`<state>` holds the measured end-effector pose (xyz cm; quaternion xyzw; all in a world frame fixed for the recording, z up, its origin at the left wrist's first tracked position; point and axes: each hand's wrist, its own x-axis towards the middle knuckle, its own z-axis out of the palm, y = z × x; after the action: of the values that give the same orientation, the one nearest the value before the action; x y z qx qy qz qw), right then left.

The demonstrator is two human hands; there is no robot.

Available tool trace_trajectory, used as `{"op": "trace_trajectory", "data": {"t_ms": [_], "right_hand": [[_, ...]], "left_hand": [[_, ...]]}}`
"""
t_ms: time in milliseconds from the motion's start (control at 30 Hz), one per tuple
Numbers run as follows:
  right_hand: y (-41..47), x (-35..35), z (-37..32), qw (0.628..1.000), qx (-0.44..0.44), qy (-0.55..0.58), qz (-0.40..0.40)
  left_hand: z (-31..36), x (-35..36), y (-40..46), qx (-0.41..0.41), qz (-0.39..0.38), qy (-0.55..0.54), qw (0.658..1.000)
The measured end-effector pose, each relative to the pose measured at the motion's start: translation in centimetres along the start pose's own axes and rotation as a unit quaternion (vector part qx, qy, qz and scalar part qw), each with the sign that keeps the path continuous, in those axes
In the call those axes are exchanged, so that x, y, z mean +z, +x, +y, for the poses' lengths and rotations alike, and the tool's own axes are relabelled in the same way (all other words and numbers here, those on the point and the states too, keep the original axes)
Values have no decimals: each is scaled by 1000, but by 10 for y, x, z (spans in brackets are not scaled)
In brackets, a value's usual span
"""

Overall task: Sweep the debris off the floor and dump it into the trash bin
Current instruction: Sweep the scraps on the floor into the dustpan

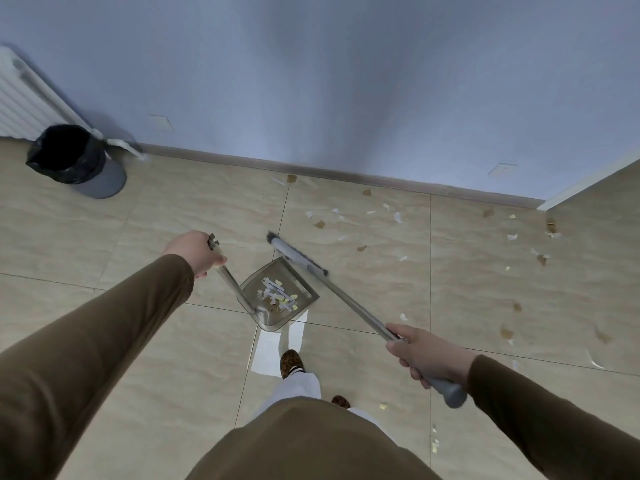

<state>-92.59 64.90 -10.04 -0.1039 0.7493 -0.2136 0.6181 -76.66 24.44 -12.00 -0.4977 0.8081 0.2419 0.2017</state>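
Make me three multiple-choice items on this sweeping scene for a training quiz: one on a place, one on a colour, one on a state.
1. Where does the trash bin stand?
A. Far left, by the wall
B. Beside the right foot
C. In the right corner

2. What colour is the bag lining the trash bin?
A. White
B. Black
C. Blue

3. What is in the dustpan?
A. Nothing
B. Water
C. Paper scraps

Answers:
1 A, it sits near the radiator at the far left.
2 B, the liner folded over the rim is black.
3 C, white and yellow bits lie in it, while the left hand grips its handle and the right hand grips the broom.
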Motion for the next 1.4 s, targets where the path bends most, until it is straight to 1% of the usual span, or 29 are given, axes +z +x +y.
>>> {"op": "trace_trajectory", "data": {"t_ms": [133,233,333,400,533,667,867,1033,1133,1200,1300,1400], "right_hand": [[34,12,-20,1000,5,3,23],[49,24,-29,999,25,19,11],[42,24,-29,999,27,46,-11],[29,19,-20,997,22,69,-12],[12,9,-4,999,-6,51,-1],[21,-13,-21,998,-43,-33,28],[72,-69,-82,980,-75,-168,72],[145,-123,-158,942,-122,-302,78],[202,-151,-202,900,-142,-404,81],[233,-162,-230,882,-154,-439,80],[272,-177,-265,869,-137,-471,65],[299,-191,-280,869,-111,-477,65]], "left_hand": [[5,-1,-2,-2,-4,-2,1000],[6,-1,-4,-2,-4,-5,1000],[6,-1,-5,-3,-6,-7,1000],[5,-1,-6,-3,-4,-9,1000],[2,-3,-6,1,-2,-5,1000],[4,-10,-1,1,-8,-13,1000],[14,-18,8,-5,-12,-23,1000],[31,-24,16,-37,-3,-52,998],[47,-23,19,-67,6,-70,995],[54,-24,17,-81,11,-74,994],[63,-23,20,-99,18,-98,990],[72,-21,21,-111,33,-118,986]]}}
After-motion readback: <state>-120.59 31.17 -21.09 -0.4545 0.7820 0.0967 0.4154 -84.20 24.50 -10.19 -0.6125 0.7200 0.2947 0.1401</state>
